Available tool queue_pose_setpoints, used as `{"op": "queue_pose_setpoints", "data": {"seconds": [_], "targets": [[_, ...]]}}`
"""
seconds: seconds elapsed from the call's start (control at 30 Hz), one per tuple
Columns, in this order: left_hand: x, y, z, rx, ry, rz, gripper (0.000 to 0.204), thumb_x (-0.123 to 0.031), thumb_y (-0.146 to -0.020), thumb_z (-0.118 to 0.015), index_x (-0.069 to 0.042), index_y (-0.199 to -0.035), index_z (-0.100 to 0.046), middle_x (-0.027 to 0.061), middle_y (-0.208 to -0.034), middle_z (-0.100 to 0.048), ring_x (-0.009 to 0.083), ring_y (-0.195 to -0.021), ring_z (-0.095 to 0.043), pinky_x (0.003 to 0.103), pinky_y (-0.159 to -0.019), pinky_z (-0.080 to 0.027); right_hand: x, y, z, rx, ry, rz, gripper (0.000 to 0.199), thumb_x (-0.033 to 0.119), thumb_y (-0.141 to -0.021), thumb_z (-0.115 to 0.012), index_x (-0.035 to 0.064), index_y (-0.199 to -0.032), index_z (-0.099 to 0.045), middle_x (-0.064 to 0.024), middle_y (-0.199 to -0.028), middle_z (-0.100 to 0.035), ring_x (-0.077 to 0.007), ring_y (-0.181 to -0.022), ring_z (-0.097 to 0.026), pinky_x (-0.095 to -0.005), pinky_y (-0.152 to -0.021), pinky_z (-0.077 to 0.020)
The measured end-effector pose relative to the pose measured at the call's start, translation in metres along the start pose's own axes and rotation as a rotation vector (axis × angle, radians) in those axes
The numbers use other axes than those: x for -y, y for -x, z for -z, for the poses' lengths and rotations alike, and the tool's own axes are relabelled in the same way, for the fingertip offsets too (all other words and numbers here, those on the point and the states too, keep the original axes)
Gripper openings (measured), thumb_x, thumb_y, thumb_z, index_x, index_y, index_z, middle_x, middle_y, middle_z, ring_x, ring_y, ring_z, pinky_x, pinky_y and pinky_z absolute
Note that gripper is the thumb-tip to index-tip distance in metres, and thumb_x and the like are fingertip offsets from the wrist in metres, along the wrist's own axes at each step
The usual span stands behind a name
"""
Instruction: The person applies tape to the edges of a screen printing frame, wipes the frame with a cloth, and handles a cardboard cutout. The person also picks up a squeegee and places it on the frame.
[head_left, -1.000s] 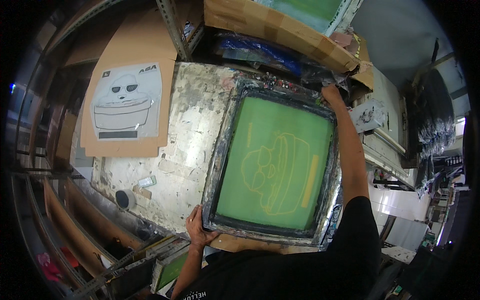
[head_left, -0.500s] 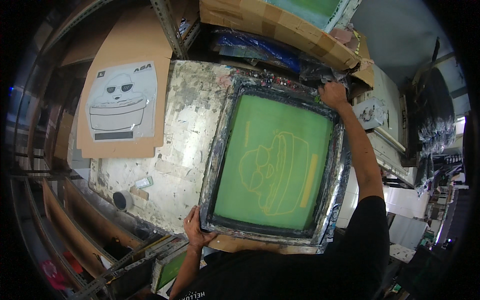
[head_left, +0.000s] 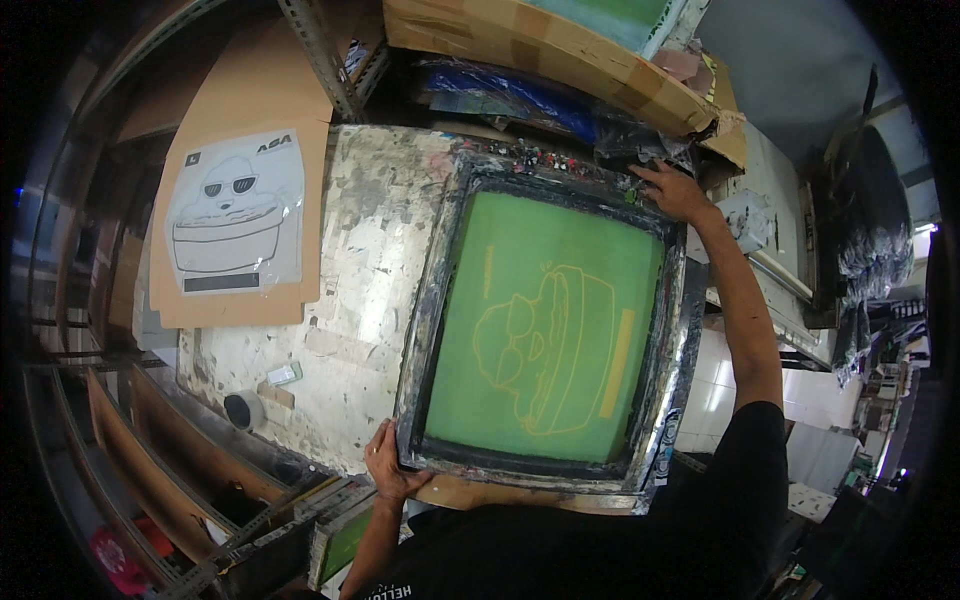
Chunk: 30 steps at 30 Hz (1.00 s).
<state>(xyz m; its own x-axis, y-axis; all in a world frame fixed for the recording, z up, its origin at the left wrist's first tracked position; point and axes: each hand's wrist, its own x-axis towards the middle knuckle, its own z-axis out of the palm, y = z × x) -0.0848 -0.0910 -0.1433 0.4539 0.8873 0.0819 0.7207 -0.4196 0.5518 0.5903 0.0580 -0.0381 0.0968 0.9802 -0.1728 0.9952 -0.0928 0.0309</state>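
A screen printing frame [head_left: 548,231] with green mesh and a dark, paint-caked border lies on a stained worktable [head_left: 370,240]. Yellow lines on the mesh form a sideways cartoon figure in a tub, with a solid bar beside it. My left hand [head_left: 390,466] grips the frame's near left corner, fingers along the left side and thumb on the near edge. Over the far right corner rests my right hand [head_left: 678,192], its fingers stretched out and apart, holding nothing that I can see.
A clear film with the same cartoon [head_left: 228,214] lies on brown cardboard [head_left: 312,262] at left. A roll of tape [head_left: 243,411] sits near the table's front left. Beyond the frame are a taped cardboard box [head_left: 560,60] and blue plastic [head_left: 520,97]. Metal shelving posts [head_left: 318,60] rise behind.
My right hand has loosened from a closed grip at the far right corner, and its fingers now stretch out. My left hand keeps its hold. The view has shifted slightly.
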Motion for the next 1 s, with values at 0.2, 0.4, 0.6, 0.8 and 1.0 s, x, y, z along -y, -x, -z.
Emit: {"op": "queue_pose_setpoints", "data": {"seconds": [0.2,0.4,0.6,0.8,1.0], "targets": [[-0.006,-0.002,0.003,0.005,-0.009,0.027,0.109,-0.044,-0.046,-0.084,0.004,-0.137,-0.048,0.0249,-0.132,-0.057,0.0385,-0.122,-0.055,0.047,-0.1,-0.039,-0.014,-0.008,-0.004,-0.047,0.216,0.265,0.04,0.025,-0.094,-0.057,0.0026,-0.128,-0.055,-0.0173,-0.135,-0.052,-0.0369,-0.122,-0.052,-0.0438,-0.104,-0.0431],[-0.001,-0.001,0.0,-0.02,0.009,0.008,0.109,-0.041,-0.045,-0.084,0.004,-0.137,-0.048,0.0242,-0.132,-0.057,0.0388,-0.121,-0.055,0.047,-0.101,-0.038,-0.021,-0.018,-0.02,-0.094,0.282,0.251,0.034,0.023,-0.091,-0.061,0.0002,-0.116,-0.06,-0.0159,-0.128,-0.056,-0.0355,-0.116,-0.054,-0.0432,-0.102,-0.0445],[-0.009,-0.005,0.004,-0.015,0.01,0.022,0.107,-0.037,-0.045,-0.084,0.003,-0.137,-0.048,0.0238,-0.131,-0.058,0.0388,-0.121,-0.054,0.046,-0.102,-0.037,-0.02,-0.009,-0.028,-0.272,0.207,0.315,0.03,0.017,-0.09,-0.06,0.0002,-0.115,-0.059,-0.0155,-0.115,-0.059,-0.0344,-0.109,-0.056,-0.0428,-0.097,-0.0464],[-0.011,-0.005,0.005,-0.006,-0.001,0.036,0.106,-0.037,-0.045,-0.084,0.003,-0.136,-0.049,0.0235,-0.13,-0.059,0.0386,-0.122,-0.054,0.047,-0.102,-0.037,-0.022,-0.012,-0.01,-0.1,0.141,0.399,0.031,0.009,-0.083,-0.06,0.0012,-0.113,-0.058,-0.014,-0.111,-0.06,-0.0327,-0.111,-0.055,-0.0405,-0.095,-0.047],[-0.006,-0.003,0.002,-0.013,0.003,0.029,0.106,-0.04,-0.046,-0.084,0.004,-0.136,-0.049,0.024,-0.13,-0.058,0.0389,-0.121,-0.055,0.047,-0.102,-0.038,-0.025,-0.014,-0.027,-0.193,0.126,0.388,0.029,0.004,-0.084,-0.053,0.003,-0.113,-0.056,-0.017,-0.116,-0.061,-0.0352,-0.105,-0.06,-0.0441,-0.092,-0.0465]]}}
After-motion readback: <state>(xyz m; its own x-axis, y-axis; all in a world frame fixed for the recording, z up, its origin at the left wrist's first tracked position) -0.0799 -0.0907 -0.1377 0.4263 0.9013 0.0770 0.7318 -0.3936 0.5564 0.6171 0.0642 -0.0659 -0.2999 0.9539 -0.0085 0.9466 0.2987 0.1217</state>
